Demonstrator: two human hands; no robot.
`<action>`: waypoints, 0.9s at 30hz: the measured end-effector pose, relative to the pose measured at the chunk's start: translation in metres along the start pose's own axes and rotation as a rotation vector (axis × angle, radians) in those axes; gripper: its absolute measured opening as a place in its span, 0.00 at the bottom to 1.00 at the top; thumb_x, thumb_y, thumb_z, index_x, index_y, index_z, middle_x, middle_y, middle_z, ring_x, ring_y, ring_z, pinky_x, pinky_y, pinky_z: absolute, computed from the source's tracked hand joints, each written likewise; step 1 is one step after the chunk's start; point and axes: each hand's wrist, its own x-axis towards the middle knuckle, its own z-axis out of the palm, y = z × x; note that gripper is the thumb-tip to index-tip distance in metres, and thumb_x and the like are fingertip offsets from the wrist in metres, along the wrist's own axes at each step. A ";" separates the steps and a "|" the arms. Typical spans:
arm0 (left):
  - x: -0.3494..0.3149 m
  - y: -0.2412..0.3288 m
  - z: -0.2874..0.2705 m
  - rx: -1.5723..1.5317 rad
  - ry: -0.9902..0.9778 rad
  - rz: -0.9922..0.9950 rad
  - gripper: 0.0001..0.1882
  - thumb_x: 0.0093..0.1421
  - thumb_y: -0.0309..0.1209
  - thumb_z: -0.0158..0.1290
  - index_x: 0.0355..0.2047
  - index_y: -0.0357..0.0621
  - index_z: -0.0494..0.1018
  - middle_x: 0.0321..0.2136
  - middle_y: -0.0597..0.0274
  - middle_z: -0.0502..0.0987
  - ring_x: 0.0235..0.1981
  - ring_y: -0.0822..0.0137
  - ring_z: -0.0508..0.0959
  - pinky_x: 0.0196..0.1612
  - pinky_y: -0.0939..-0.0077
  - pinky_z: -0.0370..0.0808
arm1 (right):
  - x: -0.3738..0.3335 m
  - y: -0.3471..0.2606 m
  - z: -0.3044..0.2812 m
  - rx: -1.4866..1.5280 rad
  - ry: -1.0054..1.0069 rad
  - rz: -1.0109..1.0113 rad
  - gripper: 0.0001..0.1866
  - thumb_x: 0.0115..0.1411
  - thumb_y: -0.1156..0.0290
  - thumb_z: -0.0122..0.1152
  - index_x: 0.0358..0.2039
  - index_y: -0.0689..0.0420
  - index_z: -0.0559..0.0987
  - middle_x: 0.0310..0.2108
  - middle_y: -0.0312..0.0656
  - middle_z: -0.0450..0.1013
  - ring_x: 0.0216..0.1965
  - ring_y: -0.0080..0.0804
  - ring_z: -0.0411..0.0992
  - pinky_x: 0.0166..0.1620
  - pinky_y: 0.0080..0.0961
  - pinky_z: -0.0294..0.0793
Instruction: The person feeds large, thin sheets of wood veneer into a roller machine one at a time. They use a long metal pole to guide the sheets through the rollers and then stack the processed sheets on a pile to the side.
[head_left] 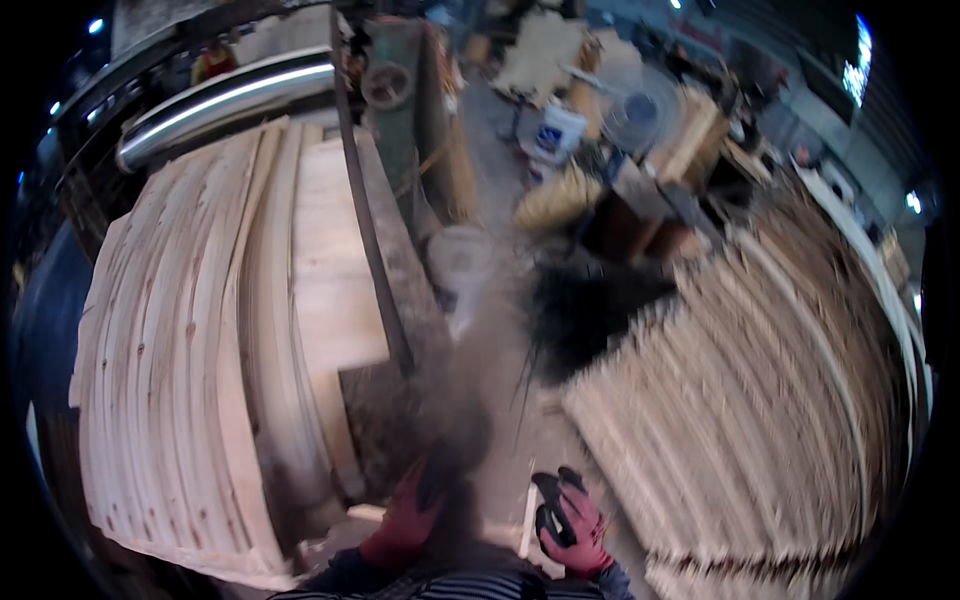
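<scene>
My left hand (408, 518), in a dark red glove, is closed around the lower end of a blurred dark handle (462, 420). That handle rises toward a dark bristly brush head (580, 312), smeared by motion, above the floor between the two wood stacks. My right hand (570, 522) wears a red glove with a black palm. Its fingers are loosely curled and nothing shows in them. It hovers beside a thin pale wood strip (527, 520). My striped sleeves fill the lower edge.
A tall stack of pale planks (190, 380) lies at left, with a dark metal bar (368, 220) across a bench. Another stack of boards (740, 400) fans out at right. A white bucket (462, 262), a fan (638, 112) and wood scraps crowd the far floor.
</scene>
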 end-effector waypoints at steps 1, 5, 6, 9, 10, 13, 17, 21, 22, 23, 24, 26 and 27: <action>0.025 0.003 0.008 0.067 0.117 0.043 0.36 0.48 0.28 0.53 0.57 0.38 0.50 0.54 0.43 0.56 0.56 0.50 0.58 0.56 0.65 0.57 | 0.028 0.014 -0.011 0.000 -0.071 -0.020 0.28 0.37 0.72 0.62 0.43 0.61 0.68 0.45 0.51 0.65 0.47 0.50 0.64 0.50 0.44 0.63; 0.133 0.004 0.019 0.549 0.578 -0.029 0.43 0.46 0.36 0.56 0.58 0.39 0.45 0.55 0.43 0.52 0.56 0.45 0.53 0.57 0.57 0.52 | 0.103 0.076 -0.022 0.029 -0.141 -0.038 0.27 0.40 0.76 0.57 0.45 0.60 0.68 0.43 0.48 0.68 0.47 0.52 0.64 0.49 0.39 0.65; 0.166 -0.008 0.011 0.747 0.678 -0.100 0.45 0.45 0.39 0.57 0.58 0.39 0.44 0.56 0.43 0.52 0.56 0.43 0.52 0.57 0.54 0.51 | 0.125 0.089 -0.021 0.095 -0.165 -0.074 0.27 0.40 0.76 0.57 0.45 0.60 0.68 0.43 0.48 0.68 0.47 0.52 0.64 0.49 0.38 0.65; 0.229 -0.086 0.002 0.575 0.888 -0.435 0.44 0.40 0.44 0.59 0.54 0.38 0.53 0.54 0.43 0.54 0.55 0.41 0.52 0.57 0.49 0.47 | 0.177 0.142 -0.007 0.238 -0.235 -0.088 0.25 0.41 0.76 0.57 0.44 0.60 0.70 0.44 0.47 0.67 0.47 0.49 0.65 0.49 0.35 0.65; 0.236 -0.085 -0.002 0.615 0.888 -0.446 0.42 0.39 0.44 0.60 0.52 0.39 0.57 0.54 0.44 0.55 0.55 0.41 0.52 0.57 0.49 0.48 | 0.198 0.162 0.001 0.209 -0.284 -0.162 0.24 0.42 0.74 0.61 0.43 0.64 0.70 0.42 0.52 0.68 0.46 0.47 0.67 0.50 0.37 0.64; 0.232 -0.073 0.008 0.722 0.981 -0.329 0.28 0.38 0.40 0.61 0.39 0.41 0.68 0.52 0.45 0.59 0.53 0.43 0.56 0.54 0.52 0.54 | 0.264 0.188 0.021 0.336 -0.373 -0.090 0.27 0.46 0.69 0.62 0.47 0.63 0.67 0.45 0.52 0.67 0.48 0.45 0.65 0.50 0.33 0.64; 0.204 0.020 0.010 -0.090 0.775 -0.463 0.22 0.45 0.32 0.58 0.39 0.38 0.66 0.42 0.47 0.69 0.44 0.55 0.69 0.46 0.68 0.67 | 0.378 0.188 0.072 0.598 -0.610 0.142 0.32 0.48 0.65 0.61 0.53 0.59 0.62 0.48 0.52 0.64 0.51 0.42 0.62 0.52 0.30 0.61; 0.178 0.045 0.054 -0.601 0.620 -0.359 0.23 0.51 0.31 0.53 0.48 0.47 0.62 0.35 0.56 0.71 0.35 0.65 0.72 0.39 0.73 0.70 | 0.505 0.163 0.162 1.033 -0.626 0.061 0.35 0.52 0.69 0.58 0.58 0.54 0.54 0.55 0.43 0.58 0.55 0.31 0.56 0.55 0.23 0.55; 0.180 0.052 0.065 -0.646 0.577 -0.343 0.23 0.56 0.30 0.50 0.53 0.51 0.59 0.33 0.59 0.72 0.30 0.71 0.74 0.34 0.79 0.73 | 0.532 0.159 0.190 1.357 -0.670 0.197 0.35 0.53 0.65 0.57 0.59 0.52 0.53 0.54 0.42 0.58 0.54 0.31 0.57 0.54 0.26 0.57; 0.187 0.063 0.075 -0.615 0.625 -0.331 0.22 0.56 0.31 0.49 0.52 0.50 0.60 0.33 0.59 0.72 0.30 0.73 0.73 0.34 0.80 0.72 | 0.554 0.136 0.169 1.517 -0.776 0.421 0.33 0.54 0.61 0.56 0.58 0.51 0.54 0.53 0.42 0.59 0.53 0.31 0.59 0.53 0.29 0.61; 0.195 0.074 0.082 -0.574 0.665 -0.336 0.21 0.56 0.31 0.49 0.51 0.49 0.60 0.33 0.60 0.72 0.30 0.74 0.73 0.33 0.81 0.70 | 0.574 0.139 0.176 1.876 -1.031 0.228 0.27 0.55 0.59 0.54 0.53 0.50 0.59 0.48 0.42 0.62 0.49 0.30 0.63 0.48 0.30 0.66; 0.207 0.068 0.087 -0.358 0.776 -0.589 0.22 0.55 0.34 0.51 0.50 0.47 0.62 0.34 0.56 0.73 0.32 0.71 0.73 0.35 0.77 0.70 | 0.590 0.089 0.161 1.899 -0.858 0.566 0.21 0.56 0.56 0.51 0.47 0.49 0.64 0.34 0.38 0.68 0.33 0.25 0.68 0.34 0.22 0.69; 0.218 0.084 0.084 -0.394 0.782 -0.582 0.23 0.54 0.36 0.52 0.49 0.47 0.62 0.33 0.56 0.73 0.32 0.68 0.74 0.35 0.74 0.70 | 0.594 0.097 0.185 1.784 -0.827 0.537 0.20 0.56 0.54 0.51 0.45 0.49 0.64 0.26 0.33 0.65 0.26 0.22 0.65 0.27 0.18 0.66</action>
